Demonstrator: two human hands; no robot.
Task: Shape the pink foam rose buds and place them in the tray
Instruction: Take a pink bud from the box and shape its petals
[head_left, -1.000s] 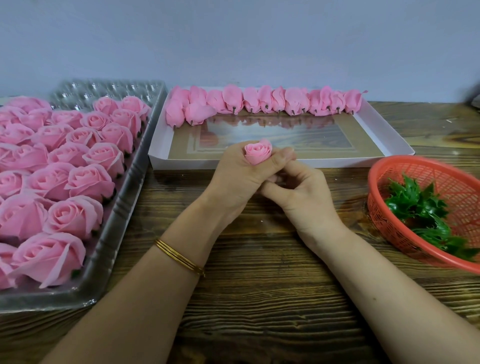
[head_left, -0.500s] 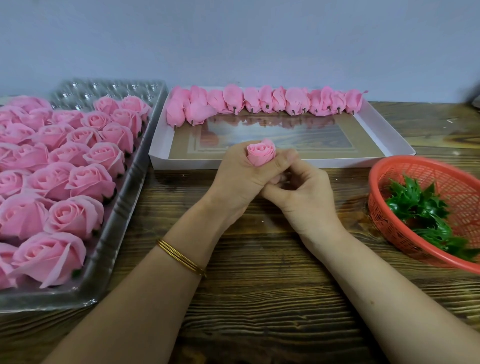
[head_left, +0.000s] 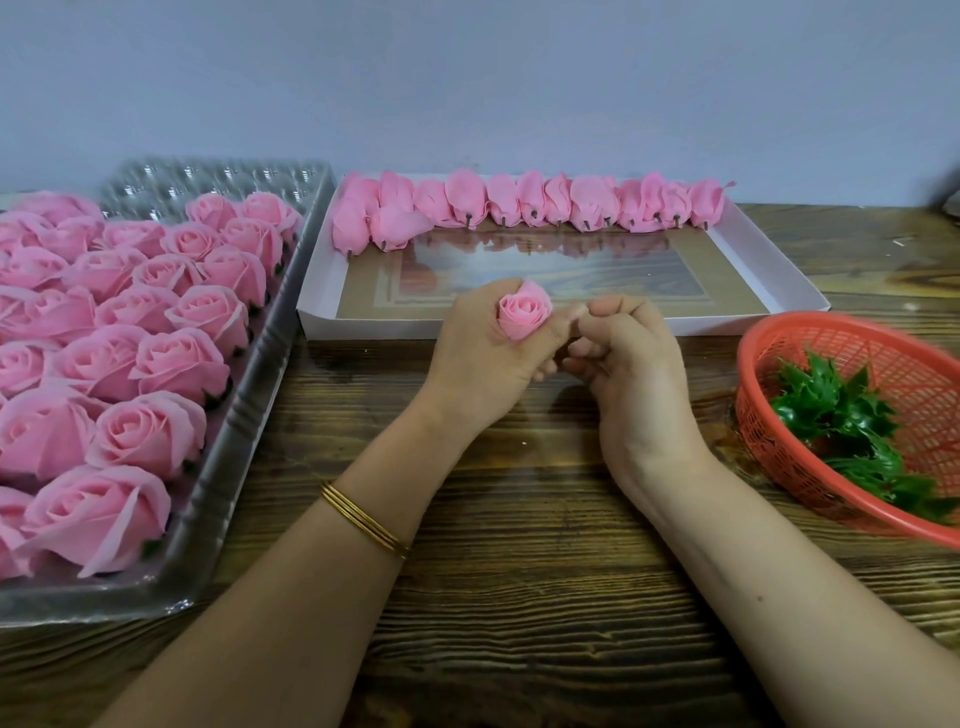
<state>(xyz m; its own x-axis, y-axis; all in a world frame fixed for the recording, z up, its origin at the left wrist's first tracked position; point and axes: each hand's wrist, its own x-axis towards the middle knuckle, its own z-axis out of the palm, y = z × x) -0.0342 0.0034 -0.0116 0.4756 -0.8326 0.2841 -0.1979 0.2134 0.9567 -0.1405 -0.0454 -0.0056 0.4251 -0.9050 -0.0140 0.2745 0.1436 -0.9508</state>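
Fingers of the left hand curl closely round a small pink foam rose bud, which is held face up near the front wall of the shallow white cardboard tray. The right hand sits just beside it with its fingers curled in toward the bud's base; whether they pinch anything cannot be told. A row of shaped pink buds lies along the tray's far edge, with the dark stubs pointing toward the person. Foam petals probably crease or tear easily, so too tight a squeeze could dent the bud. A loose outer petal might spring open on release, and a careless drop could knock the row out of line.
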